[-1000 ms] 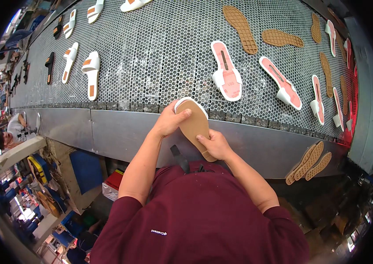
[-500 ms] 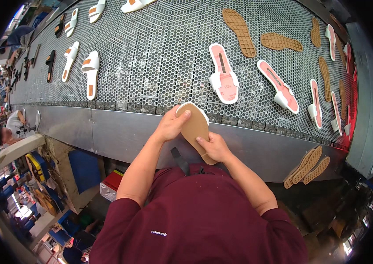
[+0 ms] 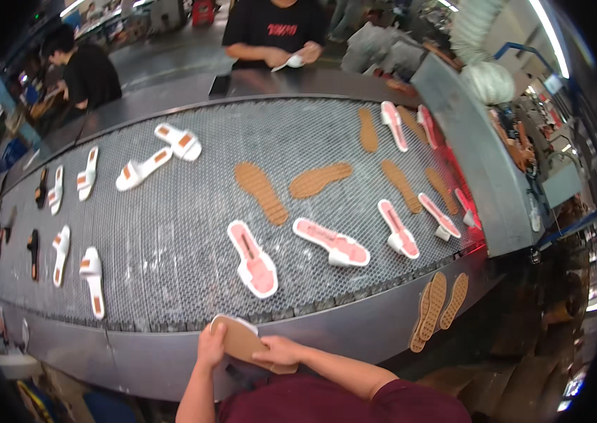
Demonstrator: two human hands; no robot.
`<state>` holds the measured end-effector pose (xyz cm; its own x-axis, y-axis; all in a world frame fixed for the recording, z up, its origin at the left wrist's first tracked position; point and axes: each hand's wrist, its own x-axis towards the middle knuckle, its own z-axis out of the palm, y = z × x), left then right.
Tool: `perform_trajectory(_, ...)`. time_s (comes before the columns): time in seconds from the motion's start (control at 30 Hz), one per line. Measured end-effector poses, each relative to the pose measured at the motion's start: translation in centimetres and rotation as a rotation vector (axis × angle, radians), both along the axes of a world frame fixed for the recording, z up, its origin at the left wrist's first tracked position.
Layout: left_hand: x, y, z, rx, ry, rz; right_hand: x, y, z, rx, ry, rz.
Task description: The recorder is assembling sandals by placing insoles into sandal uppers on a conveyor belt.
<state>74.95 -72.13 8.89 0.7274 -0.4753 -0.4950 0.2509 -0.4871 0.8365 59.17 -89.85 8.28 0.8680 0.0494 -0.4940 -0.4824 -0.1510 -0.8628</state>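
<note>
A slide sandal (image 3: pixel 241 341) with a tan sole facing up and a white edge is held between both hands, over the metal front ledge of the conveyor. My left hand (image 3: pixel 210 345) grips its far left end, thumb on the sole. My right hand (image 3: pixel 281 351) is closed around the other end, fingers over the sole. The sandal's upper is hidden underneath. Just beyond, on the mesh belt, lie a white slide with a pink underside (image 3: pixel 253 261) and a similar pink-bottomed slide (image 3: pixel 330 242).
The mesh conveyor (image 3: pixel 171 247) carries loose brown soles (image 3: pixel 261 192) and finished white slides (image 3: pixel 92 282) to the left. A metal machine housing (image 3: pixel 485 162) with red glow stands at the right. Several soles (image 3: pixel 434 307) rest on the front ledge. Across the belt a person (image 3: pixel 274 35) handles a white piece.
My view has tilted up, bringing the far side and people into sight. The sandal has turned from nearly upright to a flatter slant, with both hands still on it.
</note>
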Motion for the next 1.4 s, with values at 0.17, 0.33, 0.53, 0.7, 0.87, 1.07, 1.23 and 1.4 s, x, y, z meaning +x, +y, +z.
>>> perform_trajectory(0.17,-1.4,2.3,-2.3,-0.336,0.292,0.258,-1.3,-4.0,1.5,-0.056,0.101,0.111)
perform_trajectory(0.33,-3.6,2.4,0.4,0.099,-0.324,0.344,-1.9,-4.7,-0.8,-0.183,-0.059,0.063)
perform_trajectory(0.53,-5.3,-2.5,7.3,0.071,-0.901,-0.983,-1.2,-2.9,2.3,0.257,0.163,-0.26)
perform_trajectory(0.7,-6.5,-4.4,3.4,0.007,-0.747,-1.013,-2.7,-3.8,1.0,0.419,0.115,-0.38)
perform_trajectory(0.87,-6.1,-5.1,3.8,-0.001,-0.698,-0.969,-5.3,-5.2,-0.4,0.303,0.159,-0.612)
perform_trajectory(1.07,-5.9,-5.7,4.0,-0.099,-0.696,-0.865,-6.3,-4.2,-1.1,0.733,0.214,-0.632)
perform_trajectory(1.23,-6.1,-6.0,3.9,-0.132,-0.646,-0.824,-6.6,-4.7,-0.4,0.733,0.192,-0.628)
perform_trajectory(1.4,-6.5,-6.1,3.7,-0.115,-0.572,-0.831,-7.5,-5.2,-0.5,0.684,0.198,-0.568)
